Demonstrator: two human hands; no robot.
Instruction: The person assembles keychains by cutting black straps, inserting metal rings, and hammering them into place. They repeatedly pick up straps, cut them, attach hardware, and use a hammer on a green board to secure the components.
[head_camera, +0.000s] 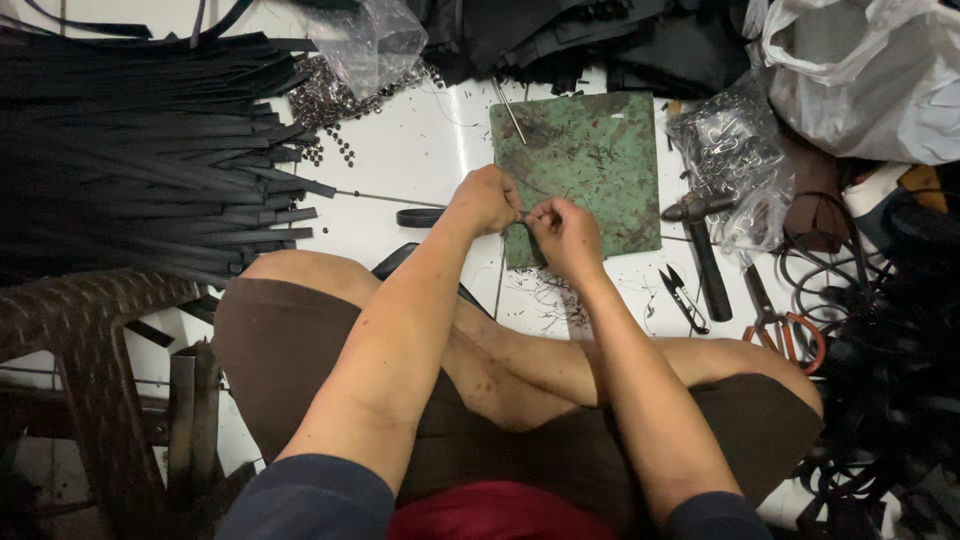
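Note:
My left hand (487, 200) and my right hand (566, 236) meet fingertip to fingertip over the near left edge of a worn green cutting mat (590, 160). Between them they pinch a tiny metal part (522, 215), too small to make out. Both fists are closed around it. I sit cross-legged on a white tiled floor (420, 150), my knees under my forearms. A short black strap loop (420, 216) lies just left of my left hand.
A big pile of black straps (140, 150) fills the left. Loose metal studs (330, 100) and a clear bag lie at the top. Right of the mat lie a hammer (705, 255), small snips (683, 297), orange-handled scissors (785, 325) and a bag of metal rings (730, 140). A woven stool (90, 330) stands at the lower left.

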